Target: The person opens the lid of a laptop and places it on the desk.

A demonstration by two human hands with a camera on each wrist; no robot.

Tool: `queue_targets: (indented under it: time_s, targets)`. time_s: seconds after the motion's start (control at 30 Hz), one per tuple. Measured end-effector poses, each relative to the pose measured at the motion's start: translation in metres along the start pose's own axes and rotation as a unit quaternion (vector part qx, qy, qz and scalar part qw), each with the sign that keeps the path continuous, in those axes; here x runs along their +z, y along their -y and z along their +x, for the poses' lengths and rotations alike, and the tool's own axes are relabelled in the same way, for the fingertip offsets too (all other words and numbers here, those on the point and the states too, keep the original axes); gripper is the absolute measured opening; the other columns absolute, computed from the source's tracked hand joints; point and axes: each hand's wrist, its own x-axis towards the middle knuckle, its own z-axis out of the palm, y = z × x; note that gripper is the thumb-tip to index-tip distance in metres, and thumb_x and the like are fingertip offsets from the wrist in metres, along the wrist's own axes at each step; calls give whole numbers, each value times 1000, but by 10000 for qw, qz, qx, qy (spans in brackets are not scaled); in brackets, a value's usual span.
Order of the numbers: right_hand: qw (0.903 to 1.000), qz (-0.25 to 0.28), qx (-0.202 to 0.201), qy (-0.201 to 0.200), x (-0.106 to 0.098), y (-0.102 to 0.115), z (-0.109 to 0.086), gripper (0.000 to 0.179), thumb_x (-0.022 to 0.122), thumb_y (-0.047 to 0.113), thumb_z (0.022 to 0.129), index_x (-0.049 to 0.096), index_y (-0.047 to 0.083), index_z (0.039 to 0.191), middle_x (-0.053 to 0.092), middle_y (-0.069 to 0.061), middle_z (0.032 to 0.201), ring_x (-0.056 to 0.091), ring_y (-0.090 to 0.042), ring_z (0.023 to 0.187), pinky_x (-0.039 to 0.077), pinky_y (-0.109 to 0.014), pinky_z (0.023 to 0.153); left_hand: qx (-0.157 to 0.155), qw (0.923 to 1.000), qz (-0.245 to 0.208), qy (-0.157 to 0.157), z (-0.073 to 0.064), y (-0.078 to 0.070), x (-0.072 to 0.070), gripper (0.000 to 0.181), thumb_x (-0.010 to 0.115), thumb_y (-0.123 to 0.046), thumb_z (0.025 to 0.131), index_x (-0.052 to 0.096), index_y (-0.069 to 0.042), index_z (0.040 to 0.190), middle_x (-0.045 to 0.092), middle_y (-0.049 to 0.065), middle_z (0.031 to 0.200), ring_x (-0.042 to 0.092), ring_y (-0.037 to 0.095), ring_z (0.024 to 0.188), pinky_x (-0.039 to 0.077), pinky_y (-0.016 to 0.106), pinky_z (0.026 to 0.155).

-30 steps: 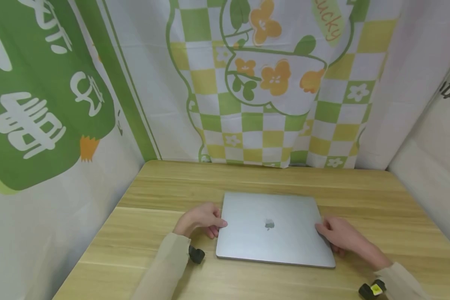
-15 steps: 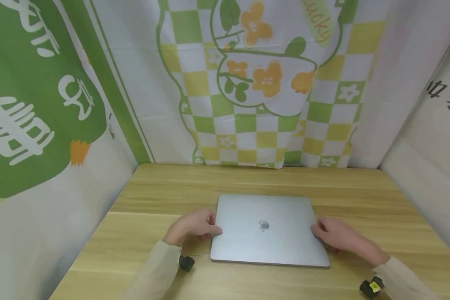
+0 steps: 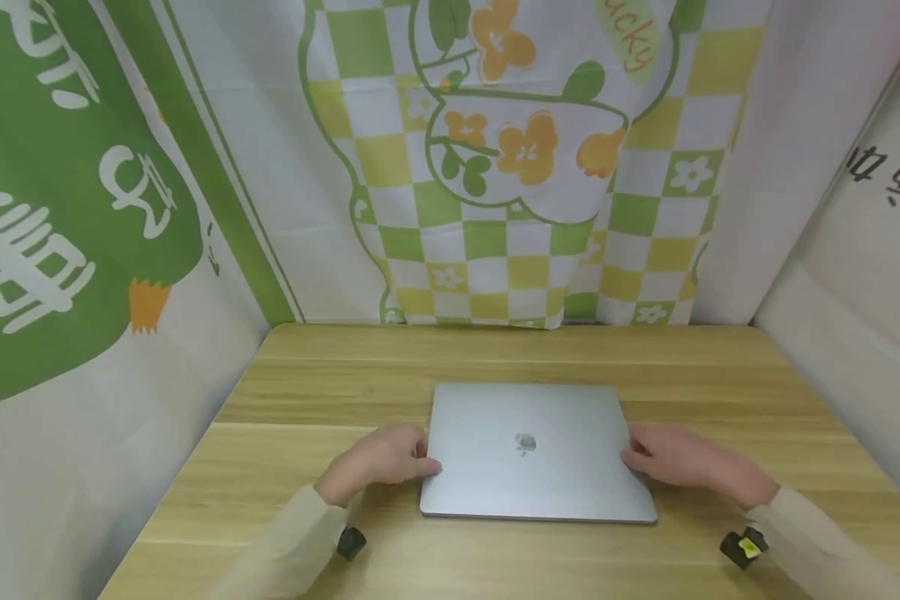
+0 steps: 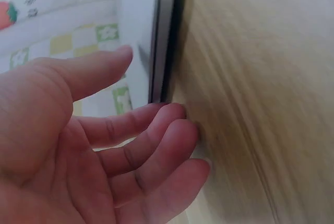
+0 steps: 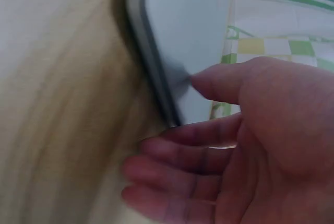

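On the wood-grain tabletop (image 3: 330,367), near its middle, a silver laptop (image 3: 480,483), lid down, with a long edge toward the person. At the centre of the lid, a dark apple-shaped logo (image 3: 526,444). On the left edge, the left hand (image 3: 390,454), in a light pinch on the laptop: thumb over the lid, index finger at the rim, other fingers half curled beside it. On the right edge, the right hand (image 3: 675,454), in a similar pinch: thumb tip on the lid, index finger at the rim, remaining fingers loosely bent over the tabletop. Under the laptop, fingertip contact impossible to tell. Behind both hands, pale sleeves (image 3: 300,529), with a black device (image 3: 352,543) at the left wrist and another, yellow-marked, at the right. Beyond the tabletop, a checked cloth (image 3: 487,279) with orange flowers; to the left, a green cloth (image 3: 82,208) with white characters.
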Motion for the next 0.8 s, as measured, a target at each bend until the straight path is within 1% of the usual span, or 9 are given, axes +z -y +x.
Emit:
queue_targets:
  time_s: [0.1, 0.17, 0.27, 0.37, 0.5, 0.6, 0.7, 0.8]
  targets:
    - [9996, -206, 31, 173, -4, 8, -2, 21, 59, 28, 97, 54, 18, 79, 49, 6, 65, 43, -8, 58, 35, -23, 49, -28, 9996, 268, -56, -4, -1, 1, 26, 68, -34, 91, 61, -12, 81, 56, -3, 67, 49, 13, 61, 40, 27, 53]
    - [9990, -369, -24, 233, -7, 13, -3, 23, 60, 28, 96, 54, 18, 77, 48, 6, 64, 43, -8, 57, 34, -23, 49, -14, 9990, 441, -117, -7, -1, 3, 26, 67, -35, 92, 61, -12, 82, 55, -3, 67, 49, 13, 61, 40, 27, 53]
    - [9979, -558, -62, 307, -11, 22, -4, 24, 60, 30, 97, 54, 19, 76, 48, 7, 64, 42, -8, 57, 34, -22, 49, 96, 9972, 691, -286, -11, 1, 4, 25, 66, -35, 92, 60, -13, 82, 55, -5, 68, 48, 11, 60, 39, 26, 53]
    - [9967, -688, -135, 411, -14, 33, -2, 24, 59, 32, 97, 55, 21, 77, 49, 7, 64, 43, -7, 58, 35, -23, 49, 273, 9953, 785, -502, -14, 3, 5, 25, 66, -33, 93, 60, -10, 84, 55, -4, 70, 47, 11, 60, 40, 26, 54]
    - [9957, -718, -258, 533, -17, 48, 2, 22, 58, 32, 98, 56, 23, 78, 51, 8, 64, 45, -6, 58, 37, -23, 49, 361, 9934, 866, -659, -17, 3, 4, 27, 64, -31, 94, 64, -4, 96, 60, -1, 76, 48, 10, 62, 44, 26, 57]
    - [9952, -700, -510, 464, -15, 58, 8, 19, 58, 30, 98, 57, 23, 80, 51, 9, 65, 45, -6, 57, 38, -22, 49, 426, 9911, 1021, -741, -20, 2, 3, 30, 63, -31, 95, 65, -2, 105, 66, 5, 88, 53, 10, 67, 52, 29, 63]
    - [9921, -755, -980, 223, -8, 64, 15, 18, 59, 28, 98, 59, 22, 81, 50, 11, 65, 44, -4, 57, 38, -20, 49, 605, 9870, 1242, -816, -22, 4, 3, 35, 62, -33, 96, 64, -2, 110, 69, 11, 102, 61, 15, 79, 57, 36, 73]
    - [9829, -875, -1613, -178, 0, 69, 19, 18, 59, 25, 97, 58, 22, 80, 48, 13, 67, 41, 0, 58, 38, -17, 49, 865, 9822, 1437, -851, -25, 5, 3, 39, 60, -38, 96, 63, -1, 112, 67, 12, 108, 64, 22, 93, 58, 40, 82]
